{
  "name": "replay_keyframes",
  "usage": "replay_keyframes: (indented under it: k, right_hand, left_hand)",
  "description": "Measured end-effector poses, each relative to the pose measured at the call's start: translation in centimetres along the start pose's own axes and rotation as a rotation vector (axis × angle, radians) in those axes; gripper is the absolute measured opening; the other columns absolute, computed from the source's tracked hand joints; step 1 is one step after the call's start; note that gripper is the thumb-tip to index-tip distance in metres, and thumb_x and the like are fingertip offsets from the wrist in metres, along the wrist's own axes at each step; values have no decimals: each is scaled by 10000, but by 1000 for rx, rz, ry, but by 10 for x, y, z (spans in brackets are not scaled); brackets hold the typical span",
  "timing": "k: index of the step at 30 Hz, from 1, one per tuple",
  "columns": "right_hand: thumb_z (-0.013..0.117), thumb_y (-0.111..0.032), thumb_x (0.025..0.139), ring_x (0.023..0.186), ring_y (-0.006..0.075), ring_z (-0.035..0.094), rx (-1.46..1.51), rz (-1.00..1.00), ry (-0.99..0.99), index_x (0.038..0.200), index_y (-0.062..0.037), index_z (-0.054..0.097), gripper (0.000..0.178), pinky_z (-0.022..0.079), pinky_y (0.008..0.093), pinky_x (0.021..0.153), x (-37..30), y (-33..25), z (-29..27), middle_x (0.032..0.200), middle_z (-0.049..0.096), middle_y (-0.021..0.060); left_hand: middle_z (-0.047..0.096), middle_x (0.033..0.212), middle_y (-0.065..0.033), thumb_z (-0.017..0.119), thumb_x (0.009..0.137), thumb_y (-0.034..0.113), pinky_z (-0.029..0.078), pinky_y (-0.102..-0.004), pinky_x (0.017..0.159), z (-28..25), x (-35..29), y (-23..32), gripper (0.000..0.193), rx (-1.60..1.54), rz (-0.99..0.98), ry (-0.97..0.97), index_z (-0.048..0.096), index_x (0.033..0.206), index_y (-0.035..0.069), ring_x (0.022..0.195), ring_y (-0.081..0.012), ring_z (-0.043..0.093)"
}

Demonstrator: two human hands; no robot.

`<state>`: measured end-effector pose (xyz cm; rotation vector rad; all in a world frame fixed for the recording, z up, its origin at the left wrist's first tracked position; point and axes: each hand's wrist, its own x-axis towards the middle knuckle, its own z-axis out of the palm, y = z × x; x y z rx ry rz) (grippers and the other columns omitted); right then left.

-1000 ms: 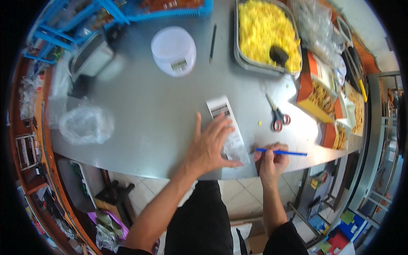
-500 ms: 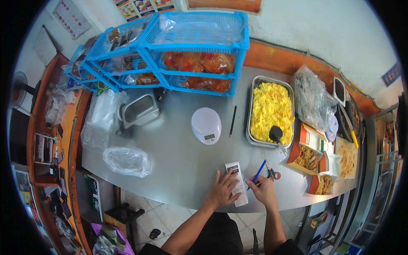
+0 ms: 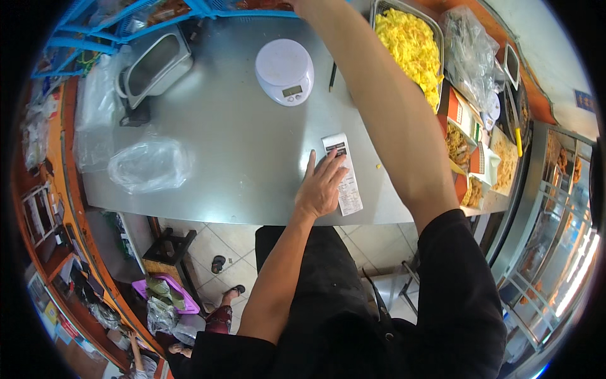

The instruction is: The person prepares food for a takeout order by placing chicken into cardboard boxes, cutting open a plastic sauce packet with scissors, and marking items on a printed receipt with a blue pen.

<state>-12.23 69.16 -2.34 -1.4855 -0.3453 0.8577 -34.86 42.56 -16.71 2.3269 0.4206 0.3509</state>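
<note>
My left hand (image 3: 320, 189) lies flat over a long white paper slip (image 3: 349, 192) near the table's front edge, its fingers spread. My right arm stretches far forward across the table to the blue basket rack (image 3: 208, 9). Only a bit of my right hand (image 3: 303, 6) shows at the top edge; its fingers are out of sight, so what it holds cannot be seen. Ahead of my left hand stands a white kitchen scale (image 3: 284, 69). Beside it lies a dark pencil or pen (image 3: 332, 77), partly behind my forearm.
To the right stand a tray of yellow shredded food (image 3: 410, 47), clear plastic bags (image 3: 467, 50) and open food boxes (image 3: 464, 142). On the left are a metal container (image 3: 158, 66) and a bundle of clear bags (image 3: 148, 165). Another person's foot (image 3: 233, 294) shows at lower left.
My right hand, which held a blue pen by the slip, has reached forward to the basket rack. The view has shifted; my left hand stays on the slip. The blue pen and scissors are no longer visible.
</note>
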Motion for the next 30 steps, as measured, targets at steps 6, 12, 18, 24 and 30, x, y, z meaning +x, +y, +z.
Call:
replay_keyframes:
  k: [6,12,18,24,30]
  right_hand:
    - [586,-189,872,486,216,529,-2,-18,-53,789,-64,570,151,383,355,391,59,-1,30,612,569,70]
    - [566,-155,905,483,157,473,288,41,-141,780,-101,548,137,338,297,389,73,-13,48,620,540,30]
    - [552,-118,933,469,95,396,496,-6,-337,778,-134,521,160,277,236,385,23,-21,14,618,495,-14]
    - [559,-140,930,457,63,353,411,88,-259,767,-98,523,172,231,228,379,-71,-21,-49,606,471,-30]
    - [612,-168,896,479,83,411,-70,164,-337,1195,30,612,359,270,219,403,-158,-27,-113,672,584,-19]
  left_hand:
    - [485,1387,-113,508,813,85,166,-628,1150,-3,0,-1,347,-7,-26,-11,615,1141,43,1390,-295,363]
    - [473,1397,-113,513,805,87,146,-624,1161,-4,-1,-3,359,4,-24,-27,599,1151,48,1401,-290,347]
    - [477,1384,-105,535,796,102,146,-627,1163,-3,1,0,355,33,-35,-50,595,1143,57,1407,-276,338]
    - [476,1379,-101,525,767,71,127,-631,1157,0,2,4,385,4,2,-37,585,1147,62,1394,-288,351]
    - [486,1382,-96,550,771,109,120,-629,1162,-1,-1,-1,392,42,-16,-41,603,1158,75,1394,-283,355]
